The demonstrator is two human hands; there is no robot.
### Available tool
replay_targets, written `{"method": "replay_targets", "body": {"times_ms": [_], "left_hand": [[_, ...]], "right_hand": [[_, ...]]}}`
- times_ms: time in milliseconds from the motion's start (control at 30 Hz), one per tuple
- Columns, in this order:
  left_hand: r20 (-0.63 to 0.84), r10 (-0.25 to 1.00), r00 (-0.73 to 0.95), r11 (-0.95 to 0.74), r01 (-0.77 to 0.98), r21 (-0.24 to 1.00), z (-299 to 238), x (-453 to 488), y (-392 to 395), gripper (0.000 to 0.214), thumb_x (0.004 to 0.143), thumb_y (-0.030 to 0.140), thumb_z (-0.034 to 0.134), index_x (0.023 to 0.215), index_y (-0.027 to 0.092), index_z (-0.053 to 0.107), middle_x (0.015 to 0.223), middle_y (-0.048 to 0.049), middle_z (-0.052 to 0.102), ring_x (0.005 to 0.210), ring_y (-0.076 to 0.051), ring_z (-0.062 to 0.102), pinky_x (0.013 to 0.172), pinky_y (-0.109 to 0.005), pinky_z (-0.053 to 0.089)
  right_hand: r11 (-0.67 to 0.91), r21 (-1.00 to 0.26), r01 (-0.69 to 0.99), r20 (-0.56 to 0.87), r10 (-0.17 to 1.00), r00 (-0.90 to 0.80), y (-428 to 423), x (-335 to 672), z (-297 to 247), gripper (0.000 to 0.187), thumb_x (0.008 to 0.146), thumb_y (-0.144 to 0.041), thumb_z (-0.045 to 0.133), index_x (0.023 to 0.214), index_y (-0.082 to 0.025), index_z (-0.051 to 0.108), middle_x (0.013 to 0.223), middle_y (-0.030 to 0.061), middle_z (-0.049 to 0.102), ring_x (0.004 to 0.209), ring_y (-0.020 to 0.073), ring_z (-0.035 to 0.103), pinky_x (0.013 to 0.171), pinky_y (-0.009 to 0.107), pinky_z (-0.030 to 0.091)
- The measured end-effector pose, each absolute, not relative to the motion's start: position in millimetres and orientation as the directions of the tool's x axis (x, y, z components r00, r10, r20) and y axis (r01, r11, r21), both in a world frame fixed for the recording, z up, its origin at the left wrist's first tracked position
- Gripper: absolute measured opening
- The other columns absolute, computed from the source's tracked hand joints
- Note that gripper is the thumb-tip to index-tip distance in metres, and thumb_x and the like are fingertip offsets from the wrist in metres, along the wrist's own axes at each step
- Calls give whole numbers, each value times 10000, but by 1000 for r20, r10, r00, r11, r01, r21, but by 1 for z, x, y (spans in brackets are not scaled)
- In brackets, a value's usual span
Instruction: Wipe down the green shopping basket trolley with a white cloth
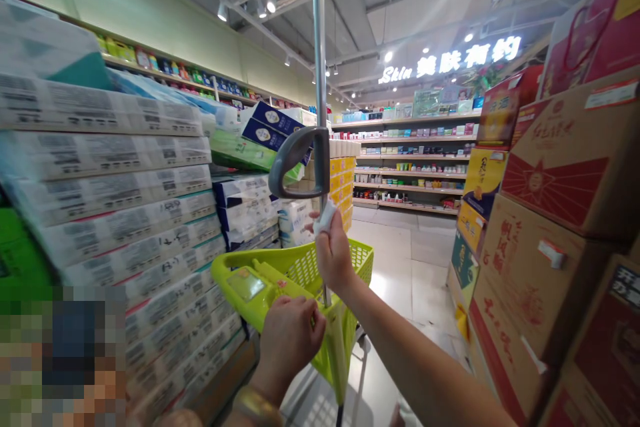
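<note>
A lime-green shopping basket cart (300, 263) stands in front of me, with a perforated wall and a clear window panel in its rim. From its near side rises an upright metal pole (320, 47) that carries a grey loop handle (299, 163). Just below that handle my right hand (336, 255) presses a white wipe (326, 217), possibly a tissue or cloth, around the pole. My left hand (294, 333) is closed at the near rim of the basket, its fingertips hidden from me. A gold-coloured bracelet (257, 407) circles my left wrist.
Tall stacks of wrapped packs (130, 173) crowd the left side. Cardboard cartons (555, 167) are piled on the right. Between them runs a tiled aisle (395, 253) toward stocked shelves (410, 153) under a lit sign (450, 61). A blurred patch covers the lower left corner.
</note>
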State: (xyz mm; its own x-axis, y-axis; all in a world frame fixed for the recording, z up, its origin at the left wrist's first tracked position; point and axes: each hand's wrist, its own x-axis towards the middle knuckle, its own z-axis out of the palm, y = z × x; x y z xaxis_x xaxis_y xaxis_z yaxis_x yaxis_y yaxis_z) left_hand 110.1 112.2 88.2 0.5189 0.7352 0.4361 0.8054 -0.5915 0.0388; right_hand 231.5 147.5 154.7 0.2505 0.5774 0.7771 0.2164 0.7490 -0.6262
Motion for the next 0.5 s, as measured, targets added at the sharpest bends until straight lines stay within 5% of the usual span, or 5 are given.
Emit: {"method": "replay_targets", "body": {"times_ms": [200,500], "left_hand": [[428,738,522,-596,801,51,90,112,111,262,871,216,462,680,202,641,695,-51,680,670,-186,604,763,-349,378],[547,658,517,-623,782,11,76,114,114,272,860,202,468,637,216,623,645,-50,644,659,-205,579,713,-353,372]], "right_hand": [[763,-642,76,747,600,286,142,233,148,472,906,-361,420,1352,-205,411,1105,94,611,871,198,640,858,385,553],[866,-490,94,854,456,250,157,262,292,196,899,-345,405,1020,-242,521,860,9,601,824,149,602,748,288,532]]}}
